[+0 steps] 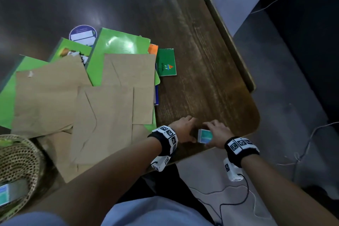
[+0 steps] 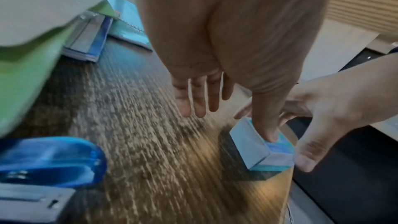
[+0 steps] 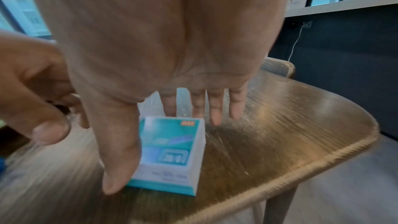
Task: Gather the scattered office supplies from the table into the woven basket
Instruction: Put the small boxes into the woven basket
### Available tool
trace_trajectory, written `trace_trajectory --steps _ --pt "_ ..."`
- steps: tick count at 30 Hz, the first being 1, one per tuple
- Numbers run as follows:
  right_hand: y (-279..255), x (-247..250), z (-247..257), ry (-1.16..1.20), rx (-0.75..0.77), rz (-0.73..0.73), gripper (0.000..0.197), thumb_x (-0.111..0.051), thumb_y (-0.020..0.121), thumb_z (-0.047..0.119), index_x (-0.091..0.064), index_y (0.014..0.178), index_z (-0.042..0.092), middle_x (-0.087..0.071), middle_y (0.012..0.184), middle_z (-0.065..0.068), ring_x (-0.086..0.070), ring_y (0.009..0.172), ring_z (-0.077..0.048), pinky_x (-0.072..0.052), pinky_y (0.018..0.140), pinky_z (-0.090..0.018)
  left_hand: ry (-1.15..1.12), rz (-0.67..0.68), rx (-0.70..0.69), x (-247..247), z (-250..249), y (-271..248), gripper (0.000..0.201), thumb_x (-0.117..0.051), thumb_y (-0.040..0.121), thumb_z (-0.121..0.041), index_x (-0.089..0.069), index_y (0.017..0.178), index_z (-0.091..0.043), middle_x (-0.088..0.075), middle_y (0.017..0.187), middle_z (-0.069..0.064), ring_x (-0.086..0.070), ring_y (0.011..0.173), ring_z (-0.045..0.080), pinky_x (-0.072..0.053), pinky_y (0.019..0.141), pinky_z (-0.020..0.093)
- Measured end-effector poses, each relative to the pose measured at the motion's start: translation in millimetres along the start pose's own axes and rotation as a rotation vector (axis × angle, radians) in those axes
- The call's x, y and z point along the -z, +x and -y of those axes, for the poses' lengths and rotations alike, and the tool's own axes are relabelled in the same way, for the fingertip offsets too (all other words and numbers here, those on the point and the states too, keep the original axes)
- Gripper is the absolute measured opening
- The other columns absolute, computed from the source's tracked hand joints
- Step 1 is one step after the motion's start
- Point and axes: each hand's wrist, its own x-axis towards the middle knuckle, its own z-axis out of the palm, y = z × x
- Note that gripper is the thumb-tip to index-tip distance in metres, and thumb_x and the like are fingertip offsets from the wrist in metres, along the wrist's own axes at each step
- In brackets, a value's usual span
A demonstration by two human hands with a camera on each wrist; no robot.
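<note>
Both grips meet at the near right corner of the wooden surface [image 1: 201, 71]. Left hand [image 1: 184, 130] is spread and relaxed, fingers straight, grasping nothing; in the left wrist view its thumb [image 2: 266, 120] lies in front of the box top, though blur leaves contact uncertain. Right hand [image 1: 217, 134] arches over the small staple box [image 1: 205, 135], thumb [image 3: 120, 156] down one side and fingers [image 3: 215, 106] reaching past the far edge; whether it truly pinches the box cannot be told, since the fingertips seem to stand just clear.

Scanning from the left: the woven basket [image 1: 20, 154], round and open-meshed in pale straw, sits at the near left edge, with a second teal-and-white box [image 1: 4, 195] lying inside. Next come overlapping flat brown paper envelopes [image 1: 102, 115], matte and creased, spread over glossy green folders [image 1: 117, 42]. A round blue sticker [image 1: 82, 35] shows beyond them. Just right of the stack lies a small dark green spiral notepad [image 1: 167, 62], rectangular, flat on the grain. A translucent blue stapler [image 2: 49, 161], rounded and shiny, appears only in the left wrist view. Rightmost, the staple box is a squat cardboard cuboid, teal and white, resting on the streaked brown wood near the rounded corner.
</note>
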Motion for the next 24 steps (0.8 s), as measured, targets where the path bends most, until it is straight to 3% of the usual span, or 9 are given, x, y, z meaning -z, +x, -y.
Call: trace_trajectory --steps 3,8,14,18,22,24 --pt "3.6 -6.1 -6.0 -0.053 0.01 -0.022 0.09 -0.081 0.072 0.041 -0.031 0.146 0.031 -0.035 0.139 -0.003 -0.041 0.126 -0.026 -0.039 0.103 -0.042 0.046 0.038 0.008 -7.5 -5.1 12.4 0.09 -0.078 0.079 -0.043 -0.031 0.149 -0.013 -0.041 0.145 0.009 -0.044 0.132 0.027 -0.042 0.108 0.042" --pt "9.4 -4.8 0.0 0.032 0.049 -0.04 0.061 -0.074 0.081 0.033 -0.043 0.132 0.017 -0.041 0.128 -0.006 -0.047 0.118 -0.029 -0.045 0.098 -0.042 0.134 0.007 -0.044 -21.1 -18.8 28.2 0.088 -0.079 0.076 -0.048 -0.037 0.143 -0.009 -0.044 0.138 0.01 -0.045 0.126 0.029 -0.042 0.106 0.044" --pt "7.8 -0.3 21.2 0.144 0.089 -0.109 0.049 -0.069 0.085 0.029 -0.051 0.128 0.014 -0.046 0.129 -0.007 -0.047 0.117 -0.024 -0.043 0.101 -0.037 0.151 -0.035 0.007 -8.8 -10.4 19.7 0.067 -0.073 0.084 -0.04 -0.044 0.136 -0.009 -0.047 0.132 0.011 -0.052 0.12 0.027 -0.045 0.1 0.038" --pt "1.4 7.6 53.9 0.168 0.187 -0.131 0.06 -0.076 0.08 0.025 -0.046 0.132 0.023 -0.047 0.128 0.003 -0.049 0.117 -0.016 -0.046 0.101 -0.037 -0.026 -0.082 0.063 12.8 17.4 -22.6 0.064 -0.077 0.081 -0.037 -0.047 0.133 -0.016 -0.051 0.131 0.004 -0.058 0.114 0.02 -0.052 0.094 0.035" --pt "-8.9 20.7 110.2 0.229 0.323 -0.091 0.051 -0.077 0.08 0.033 -0.047 0.121 0.03 -0.054 0.114 0.007 -0.059 0.102 -0.012 -0.051 0.085 -0.033 -0.122 -0.189 0.062 25.7 57.1 -89.6 0.051 -0.075 0.082 -0.041 -0.051 0.121 -0.019 -0.057 0.118 0.002 -0.062 0.103 0.019 -0.055 0.085 0.036" --pt "-13.6 23.9 147.9 0.246 0.396 -0.089 0.052 -0.077 0.079 0.036 -0.045 0.12 0.029 -0.058 0.11 0.005 -0.061 0.099 -0.014 -0.051 0.083 -0.035 -0.142 -0.272 0.063 25.5 81.2 -127.7 0.057 -0.074 0.082 -0.041 -0.048 0.128 -0.018 -0.056 0.121 0.005 -0.06 0.105 0.021 -0.053 0.087 0.04"
